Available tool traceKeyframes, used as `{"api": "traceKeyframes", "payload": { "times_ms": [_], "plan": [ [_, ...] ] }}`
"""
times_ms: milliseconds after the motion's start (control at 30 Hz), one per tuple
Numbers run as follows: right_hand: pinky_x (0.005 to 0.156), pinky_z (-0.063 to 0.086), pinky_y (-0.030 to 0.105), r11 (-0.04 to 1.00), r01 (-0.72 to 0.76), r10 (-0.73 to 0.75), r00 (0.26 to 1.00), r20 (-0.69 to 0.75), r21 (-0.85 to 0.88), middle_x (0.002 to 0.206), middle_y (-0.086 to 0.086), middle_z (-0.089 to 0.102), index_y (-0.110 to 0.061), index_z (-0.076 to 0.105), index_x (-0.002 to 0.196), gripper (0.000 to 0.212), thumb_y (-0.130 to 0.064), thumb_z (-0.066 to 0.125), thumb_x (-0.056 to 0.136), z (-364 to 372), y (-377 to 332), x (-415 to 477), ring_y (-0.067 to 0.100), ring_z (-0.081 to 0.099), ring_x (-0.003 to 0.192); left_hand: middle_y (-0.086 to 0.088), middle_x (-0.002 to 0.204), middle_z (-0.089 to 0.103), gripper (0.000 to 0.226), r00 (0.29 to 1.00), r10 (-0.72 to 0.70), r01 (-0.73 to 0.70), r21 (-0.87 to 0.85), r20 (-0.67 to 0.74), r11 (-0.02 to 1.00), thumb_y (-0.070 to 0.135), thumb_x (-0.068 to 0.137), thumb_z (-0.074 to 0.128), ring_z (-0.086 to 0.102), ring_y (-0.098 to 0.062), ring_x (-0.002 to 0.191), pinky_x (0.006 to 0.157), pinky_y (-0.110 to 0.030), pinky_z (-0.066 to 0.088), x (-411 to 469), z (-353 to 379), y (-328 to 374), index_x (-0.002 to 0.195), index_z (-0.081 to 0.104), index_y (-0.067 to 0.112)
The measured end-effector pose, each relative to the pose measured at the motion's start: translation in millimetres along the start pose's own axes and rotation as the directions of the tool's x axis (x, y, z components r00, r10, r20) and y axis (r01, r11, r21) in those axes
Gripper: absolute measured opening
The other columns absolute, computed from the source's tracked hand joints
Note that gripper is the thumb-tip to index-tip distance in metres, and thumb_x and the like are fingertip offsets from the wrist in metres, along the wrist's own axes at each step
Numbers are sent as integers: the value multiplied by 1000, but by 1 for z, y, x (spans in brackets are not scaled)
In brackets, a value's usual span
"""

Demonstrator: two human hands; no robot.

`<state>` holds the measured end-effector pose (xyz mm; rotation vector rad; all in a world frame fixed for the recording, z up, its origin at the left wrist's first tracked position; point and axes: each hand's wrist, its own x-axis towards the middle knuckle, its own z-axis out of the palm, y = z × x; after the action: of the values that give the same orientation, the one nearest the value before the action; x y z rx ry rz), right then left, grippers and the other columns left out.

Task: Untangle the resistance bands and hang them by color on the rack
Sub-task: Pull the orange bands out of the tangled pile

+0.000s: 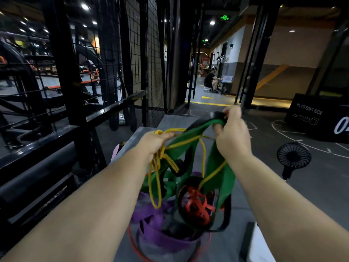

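The black rack [75,76], a heavy frame with wire mesh, stands to the left of the bench [136,137]. None of the bands hangs on it yet, so this looks like early sorting.

The tangle of bands [188,186] hangs above the bench, and its lower loops rest on the bench top. The wide green band [222,178] is the largest piece lifted off the bench. The purple band [160,237] lies lowest, on the near end of the bench. The black band [200,121] runs up alongside the green one, and another stretch of it droops toward the bench. The thin yellow band [156,182] crosses the green several times. The red band [198,203] sits bunched in the middle, low over the bench.

Both hands are raised above the bench. The right hand [232,135] has its grip clamped on the top of the green and black bands together. The left hand [156,142] has its grip closed round a bundle of yellow strands.

The yellow looks like the piece to free first. It is likely best to hold the green high and steady so its weight opens the loops. Then follow one yellow strand to where it passes through the green and feed it back through slack. Pulling the hands apart would probably tighten the crossings. The purple and red can stay on the bench as an anchor.
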<state>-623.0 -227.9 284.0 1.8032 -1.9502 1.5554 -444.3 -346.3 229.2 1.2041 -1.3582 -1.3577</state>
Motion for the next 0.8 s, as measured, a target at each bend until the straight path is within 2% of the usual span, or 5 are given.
{"api": "traceKeyframes", "payload": {
  "times_ms": [133,333,500,633,800],
  "plan": [
    [58,32,35,995,7,-1,998,-58,99,83,0,52,-19,34,103,22,-11,51,93,-6,-13,26,25,49,76,-15,89,71,35,999,33,-34,-60,-12,998,32,84,73,68,-29,77,73,-42,59,8,-12,32,103,65,4],
    [56,29,36,999,-30,32,987,159,-18,78,-3,47,-17,37,104,20,-14,54,94,10,2,34,24,46,71,-3,62,46,36,993,53,-42,100,-109,994,38,87,68,41,-18,51,46,-24,35,9,-32,45,68,55,10],
    [74,45,35,960,-139,231,886,402,-244,98,10,62,-19,38,130,35,-28,47,98,18,9,39,28,59,84,0,61,50,23,997,-57,50,132,51,990,33,88,67,38,-12,43,39,-19,35,7,-31,29,77,61,14],
    [85,44,30,938,-50,249,788,564,-344,127,11,58,-15,51,133,39,-30,44,97,22,-4,41,29,58,109,4,47,51,25,976,-183,177,63,116,982,28,87,69,42,-10,36,38,-18,38,9,-22,7,68,58,15],
    [86,47,35,973,-188,232,818,527,-137,119,9,60,-18,58,122,32,-29,46,94,18,-8,43,29,56,105,1,48,44,29,959,-203,218,-59,198,974,40,89,63,44,-12,40,45,-20,40,0,-11,-11,72,55,18]
  ]
}}
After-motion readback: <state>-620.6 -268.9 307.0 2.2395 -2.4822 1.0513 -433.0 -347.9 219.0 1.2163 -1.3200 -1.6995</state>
